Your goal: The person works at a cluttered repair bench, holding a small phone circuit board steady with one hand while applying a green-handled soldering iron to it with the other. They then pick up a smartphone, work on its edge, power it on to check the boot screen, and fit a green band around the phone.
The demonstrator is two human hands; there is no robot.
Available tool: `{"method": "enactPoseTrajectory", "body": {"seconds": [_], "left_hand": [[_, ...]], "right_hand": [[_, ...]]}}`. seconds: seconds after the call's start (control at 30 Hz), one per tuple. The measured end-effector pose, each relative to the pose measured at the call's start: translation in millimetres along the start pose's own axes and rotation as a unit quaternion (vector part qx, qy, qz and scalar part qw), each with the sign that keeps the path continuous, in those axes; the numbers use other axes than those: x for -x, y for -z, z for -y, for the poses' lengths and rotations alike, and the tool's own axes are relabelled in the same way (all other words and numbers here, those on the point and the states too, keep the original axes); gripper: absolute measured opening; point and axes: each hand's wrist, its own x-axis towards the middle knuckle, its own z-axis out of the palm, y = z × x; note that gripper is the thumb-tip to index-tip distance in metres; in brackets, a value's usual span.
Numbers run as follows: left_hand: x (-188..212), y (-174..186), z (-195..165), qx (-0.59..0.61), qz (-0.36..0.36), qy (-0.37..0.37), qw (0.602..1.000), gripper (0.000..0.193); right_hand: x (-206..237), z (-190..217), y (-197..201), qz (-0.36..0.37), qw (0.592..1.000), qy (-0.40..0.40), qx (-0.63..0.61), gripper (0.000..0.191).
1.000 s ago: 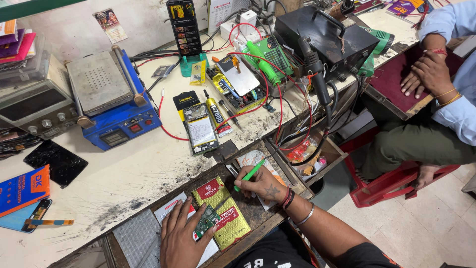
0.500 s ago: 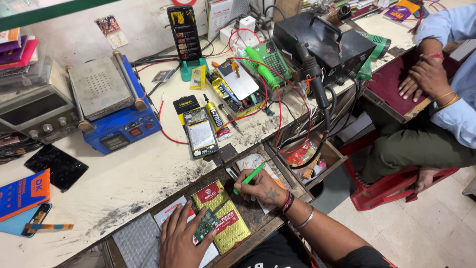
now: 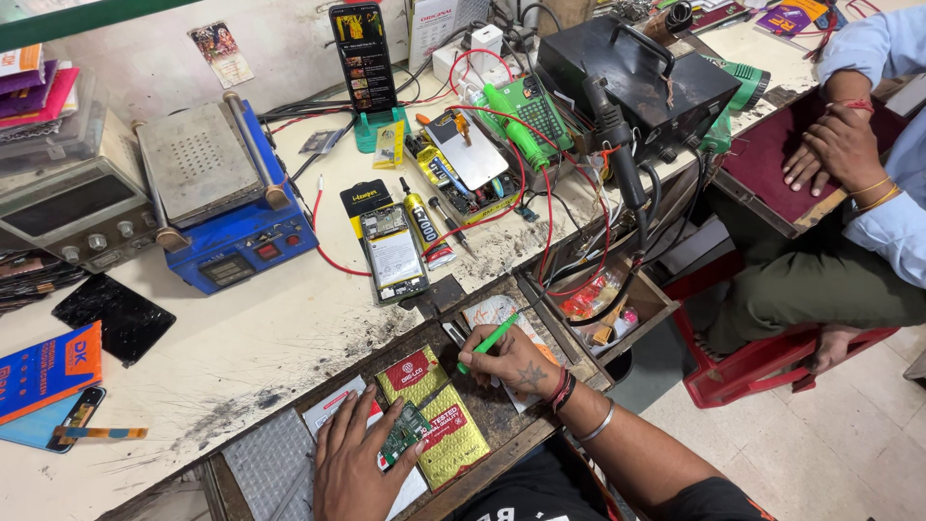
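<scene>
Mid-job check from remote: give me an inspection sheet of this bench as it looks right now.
Surface: pale worktop, scuffed with dark smudges; open drawer tray at the front edge.
Job's things: small green circuit board on a yellow-green packet; green-handled tool.
Clutter: blue heating station, opened phone, black box unit, upright phone on stand, black glass panel.
Hands: left hand flat, fingers on the board; right hand grips the tool.
Cables: red wires and black hoses loop across the bench.
Surroundings: another person's hands resting at right, red stool.
</scene>
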Motion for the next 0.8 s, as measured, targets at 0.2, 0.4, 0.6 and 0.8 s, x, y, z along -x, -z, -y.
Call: {"method": "enactPoseTrajectory", "body": {"seconds": [0.2, 0.4, 0.6, 0.8], "left_hand": [[1.7, -1.0, 0.0, 0.009, -0.021, -0.009, 1.000, 0.073], [1.4, -4.2, 1.7, 0.009, -0.032, -0.017, 0.999, 0.073], [1.7, -5.6, 3.2, 0.003, -0.032, -0.019, 0.999, 0.073], [1.7, -7.0, 4.4, 0.006, -0.050, -0.035, 0.998, 0.074]], "right_hand": [[0.5, -0.1, 0.2, 0.002, 1.000, 0.004, 0.005, 0.019], [0.5, -0.2, 0.4, 0.008, 1.000, 0.004, 0.007, 0.018], [0.5, -0.2, -0.1, 0.006, 1.000, 0.003, 0.013, 0.018], [0.4, -0.8, -0.1, 0.005, 1.000, 0.002, 0.003, 0.018]]}}
